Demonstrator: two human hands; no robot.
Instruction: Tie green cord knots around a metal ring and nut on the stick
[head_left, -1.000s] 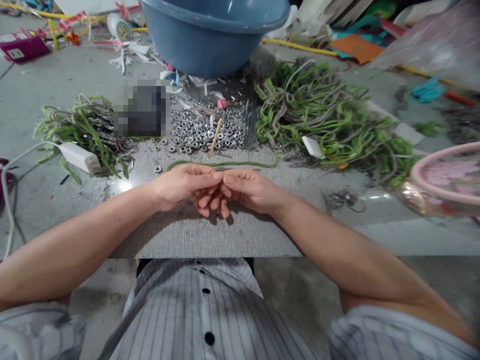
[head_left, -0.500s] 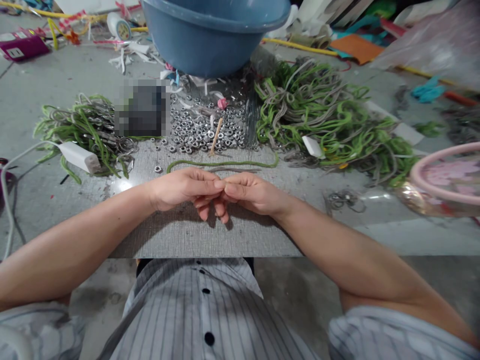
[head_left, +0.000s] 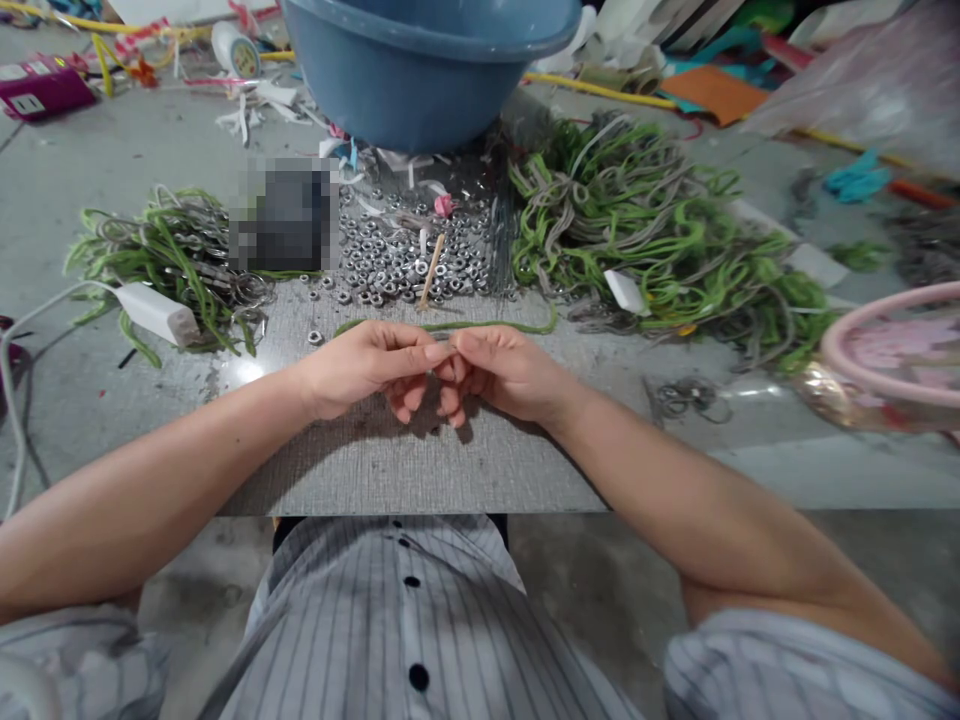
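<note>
My left hand and my right hand meet fingertip to fingertip above a grey textured board. Both pinch something small between thumb and forefinger; I cannot make out what it is. A single green cord lies across the board just beyond my knuckles. Behind it sits a heap of small metal nuts with a thin wooden stick lying on them.
A tangle of green and grey cords lies at the right, a smaller bundle at the left beside a white block. A blue basin stands at the back. A pink-rimmed basket sits at far right.
Both hands have shifted slightly away from me, towards the green cord, still pinched together. Nothing else has moved.
</note>
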